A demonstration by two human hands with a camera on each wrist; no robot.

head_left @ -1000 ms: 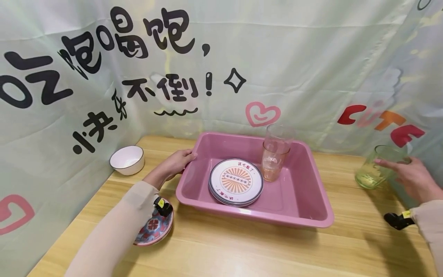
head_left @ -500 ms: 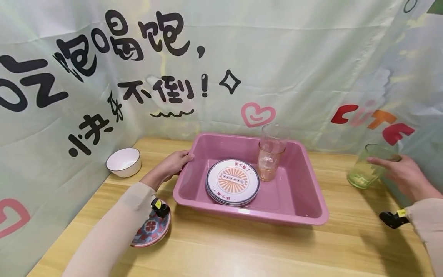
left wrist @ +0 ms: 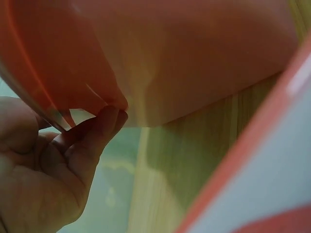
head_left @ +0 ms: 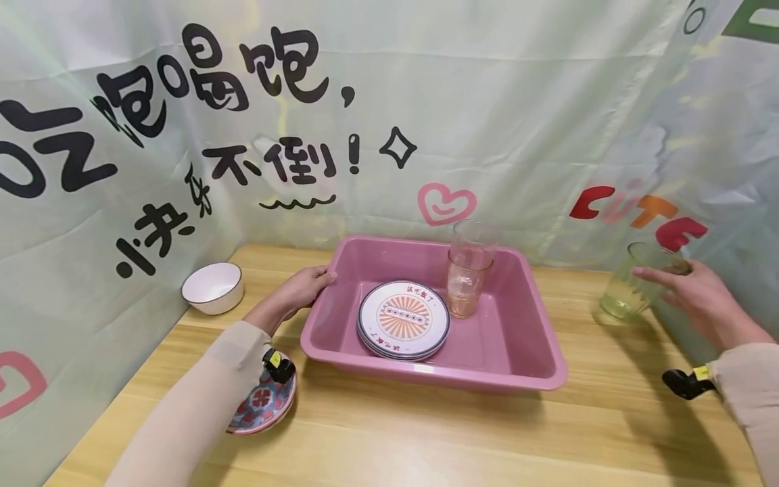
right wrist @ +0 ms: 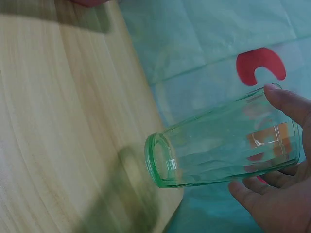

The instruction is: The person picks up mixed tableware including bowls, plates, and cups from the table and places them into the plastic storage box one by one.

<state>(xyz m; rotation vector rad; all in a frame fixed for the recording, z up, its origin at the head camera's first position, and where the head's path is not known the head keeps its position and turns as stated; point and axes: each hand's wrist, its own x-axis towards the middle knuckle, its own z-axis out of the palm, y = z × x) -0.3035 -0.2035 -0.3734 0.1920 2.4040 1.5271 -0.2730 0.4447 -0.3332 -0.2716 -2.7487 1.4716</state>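
Left-hand grip (head_left: pixel 298 291) is pinching the rim of the pink tub (head_left: pixel 528 331), I'm guessing to steady it with plates (head_left: pixel 404 319) and stacked-looking glasses (head_left: pixel 467 281) in there. Right-hand grip (head_left: pixel 706 297) has a green glass (head_left: pixel 629 292) pinched up near the mouth, tilted and, from here, seemingly off the bench (head_left: pixel 426 439), well right of the tub, probably to leave the base free.

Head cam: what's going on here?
A person's left hand holds a pink tub by its left edge, while the right hand holds a green glass tilted, outside the tub, off to its right. Inside the tub are a stack of plates and, beside it, stacked glasses. A white bowl and a patterned dish sit to the tub's left.
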